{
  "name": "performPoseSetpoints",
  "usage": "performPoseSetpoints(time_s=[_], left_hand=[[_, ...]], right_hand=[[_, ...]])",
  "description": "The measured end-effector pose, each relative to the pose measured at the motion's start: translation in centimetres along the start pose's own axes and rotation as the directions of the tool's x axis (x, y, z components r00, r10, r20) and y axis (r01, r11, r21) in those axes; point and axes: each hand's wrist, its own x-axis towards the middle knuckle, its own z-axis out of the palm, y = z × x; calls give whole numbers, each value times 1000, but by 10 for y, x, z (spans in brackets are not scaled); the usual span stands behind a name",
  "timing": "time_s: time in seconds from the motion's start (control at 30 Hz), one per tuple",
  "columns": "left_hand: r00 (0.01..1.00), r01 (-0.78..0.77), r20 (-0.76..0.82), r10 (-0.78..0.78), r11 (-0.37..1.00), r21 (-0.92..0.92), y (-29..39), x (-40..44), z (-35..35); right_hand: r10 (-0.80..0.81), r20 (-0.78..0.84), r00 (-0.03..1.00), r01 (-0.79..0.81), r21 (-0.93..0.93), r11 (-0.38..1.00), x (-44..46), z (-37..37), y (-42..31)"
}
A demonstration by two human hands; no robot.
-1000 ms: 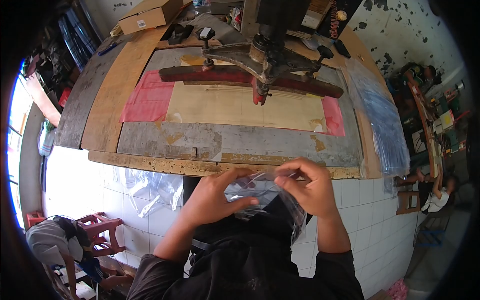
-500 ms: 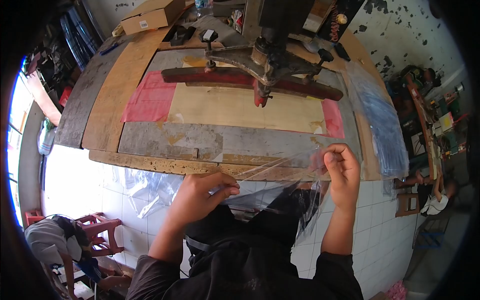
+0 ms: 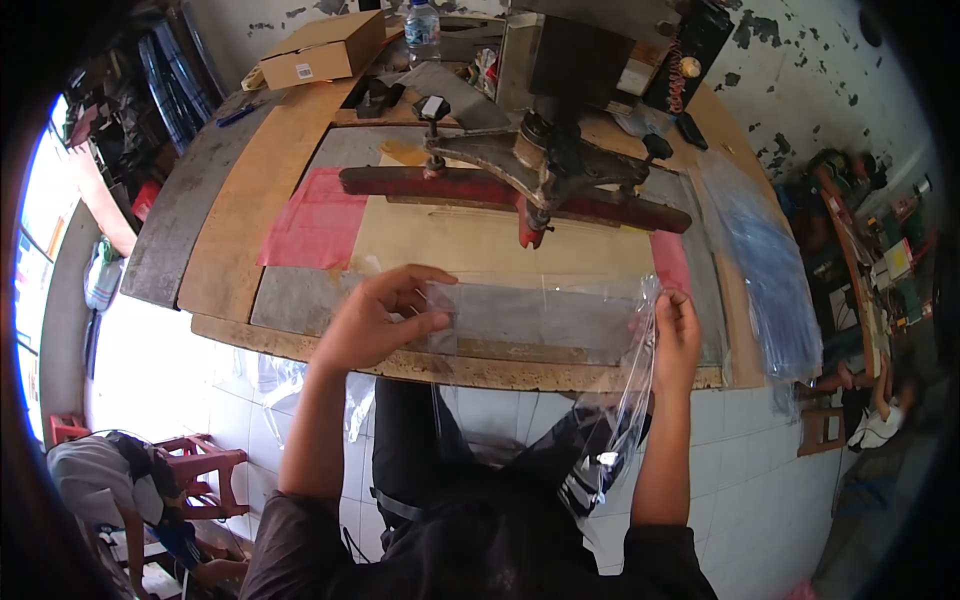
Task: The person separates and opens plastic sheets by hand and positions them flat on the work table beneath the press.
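Observation:
A clear plastic sheet (image 3: 540,315) is stretched between my two hands above the near edge of the press table, its lower part hanging over my lap. My left hand (image 3: 375,315) has its index finger and thumb apart, with the sheet's left edge at its curled fingers. My right hand (image 3: 677,335) is closed on the gathered right end of the sheet. Beyond them lies a cream panel (image 3: 450,240) with pink ends (image 3: 315,220). Over it stands the press's red bar (image 3: 640,210), carried on a metal bracket (image 3: 545,165).
A pile of bluish plastic sheets (image 3: 765,270) lies on the table's right side. At the back are a cardboard box (image 3: 325,50) and a water bottle (image 3: 422,35). A red stool (image 3: 205,465) and a bent-over person (image 3: 105,480) are at lower left. More people are at far right.
Both hands have spread the plastic sheet wider and flatter. My left hand has risen and its index finger and thumb have parted. The view has shifted slightly.

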Motion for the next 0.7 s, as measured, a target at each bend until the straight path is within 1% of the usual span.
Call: performPoseSetpoints(time_s=[0.03,0.07,0.1,0.13,0.27,0.33,0.37,0.43,0.47,0.53,0.57,0.63,0.67,0.7], left_hand=[[1000,1,-8,-1,1000,3,-11,0,3],[997,31,-67,-32,999,-21,-31,1,8],[990,61,-124,-66,997,-48,-36,2,13],[985,-26,-171,21,999,-28,-36,-1,17],[974,-34,-225,22,998,-49,-39,0,19],[956,-57,-267,118,973,225,-33,2,18],[957,-54,-267,115,973,225,-37,2,18],[941,-25,-330,79,986,165,-47,1,19],[942,-23,-326,76,986,163,-47,2,20],[931,-48,-347,115,980,195,-46,3,21],[933,-49,-343,114,980,192,-43,3,21],[934,52,-357,-7,992,117,-38,2,21],[936,52,-353,-8,992,115,-38,3,22],[928,57,-373,-24,995,78,-38,3,22]], right_hand=[[0,8,1000,0,4,1000,-3,3,2],[-24,-28,999,23,-17,1000,-6,6,1],[-46,-64,997,43,-40,998,-8,8,1],[-48,-69,996,45,-43,998,-9,8,0],[-41,-66,997,37,-66,997,-7,7,0],[-12,-81,997,10,-25,1000,-6,8,1],[-10,-80,997,8,-25,1000,-6,8,1],[-16,-43,999,16,0,1000,-7,7,1],[-12,-46,999,11,-2,1000,-7,6,1],[-58,-45,997,59,17,998,-8,6,0],[-58,-49,997,59,13,998,-8,6,1],[9,-56,998,-9,9,1000,-9,6,2],[15,-22,1000,-14,31,999,-9,4,4],[16,-24,1000,-15,28,999,-10,8,1]])
